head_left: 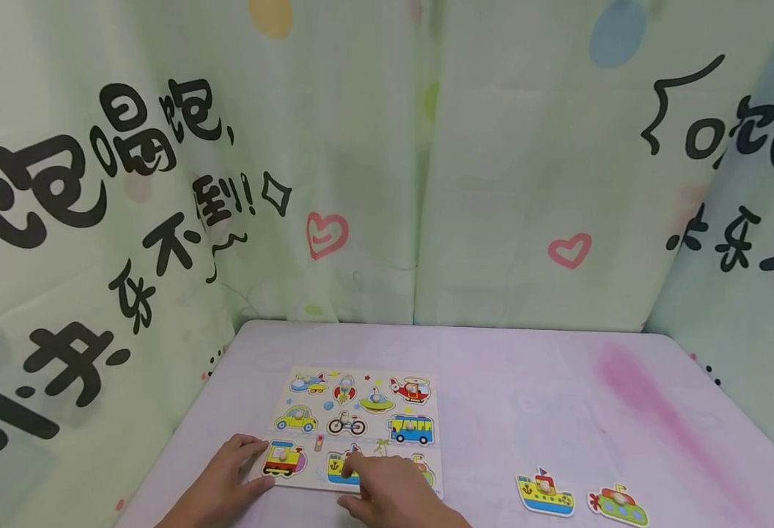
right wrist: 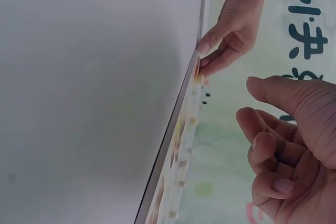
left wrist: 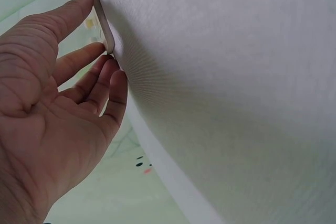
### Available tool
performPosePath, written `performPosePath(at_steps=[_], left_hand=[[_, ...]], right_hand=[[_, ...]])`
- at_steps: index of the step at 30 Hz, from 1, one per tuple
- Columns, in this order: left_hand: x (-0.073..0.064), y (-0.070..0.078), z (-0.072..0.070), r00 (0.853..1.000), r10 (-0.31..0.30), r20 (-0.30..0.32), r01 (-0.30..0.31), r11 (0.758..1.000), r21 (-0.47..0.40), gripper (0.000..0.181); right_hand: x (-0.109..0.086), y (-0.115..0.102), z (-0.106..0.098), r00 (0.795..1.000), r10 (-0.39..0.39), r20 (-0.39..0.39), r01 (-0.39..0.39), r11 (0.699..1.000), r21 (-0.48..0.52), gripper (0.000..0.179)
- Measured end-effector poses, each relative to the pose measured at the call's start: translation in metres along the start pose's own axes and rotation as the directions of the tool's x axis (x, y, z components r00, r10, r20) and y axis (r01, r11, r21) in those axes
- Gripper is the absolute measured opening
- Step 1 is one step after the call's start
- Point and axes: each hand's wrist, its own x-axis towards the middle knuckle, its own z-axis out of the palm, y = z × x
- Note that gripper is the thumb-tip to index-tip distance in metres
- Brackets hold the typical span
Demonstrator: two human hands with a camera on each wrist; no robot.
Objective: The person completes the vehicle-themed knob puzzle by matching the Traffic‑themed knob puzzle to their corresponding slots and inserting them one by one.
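Note:
A wooden peg puzzle board (head_left: 317, 434) with vehicle pictures lies at the left of the table. My left hand (head_left: 230, 473) grips its near-left corner, thumb at the front edge and fingers on the left edge, beside the red and yellow train (head_left: 284, 459). In the left wrist view, the left hand (left wrist: 63, 87) meets the board's edge. My right hand (head_left: 393, 488) hovers over the front row, partly covering the boat picture (head_left: 339, 468) and the submarine picture (head_left: 426, 469). The right wrist view shows the right hand (right wrist: 291, 148) with loosely bent fingers and nothing between them.
A boat piece (head_left: 545, 495) and a green submarine piece (head_left: 618, 506) lie on the table (head_left: 512, 411) to the right of the board. A pale curtain (head_left: 492, 183) with black lettering hangs behind and at both sides.

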Motion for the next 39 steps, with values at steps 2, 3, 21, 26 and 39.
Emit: performPosePath(at_steps=[2, 3, 21, 26, 39], left_hand=[[0.0, 0.0, 0.0, 1.0, 0.004, -0.001, -0.004, 1.0, 0.004, 0.064], [0.0, 0.0, 0.0, 1.0, 0.006, -0.003, -0.006, 1.0, 0.006, 0.064], [-0.002, 0.001, 0.0, 1.0, 0.014, -0.006, -0.014, 1.0, 0.002, 0.063], [-0.002, 0.001, -0.001, 1.0, 0.018, -0.006, -0.017, 1.0, 0.015, 0.063], [-0.002, 0.0, -0.001, 1.0, 0.005, -0.008, -0.005, 1.0, 0.013, 0.063]], right_hand=[[-0.003, 0.005, -0.001, 1.0, 0.0, -0.008, 0.0, 1.0, 0.001, 0.028], [-0.005, 0.007, -0.002, 1.0, 0.006, -0.011, -0.006, 1.0, 0.002, 0.028], [-0.029, 0.043, -0.005, 0.993, 0.12, 0.011, -0.12, 0.988, 0.102, 0.026], [-0.036, 0.052, -0.006, 0.99, 0.142, 0.008, -0.142, 0.985, 0.096, 0.029], [-0.053, 0.071, -0.015, 0.982, 0.188, 0.016, -0.189, 0.978, 0.093, 0.026]])
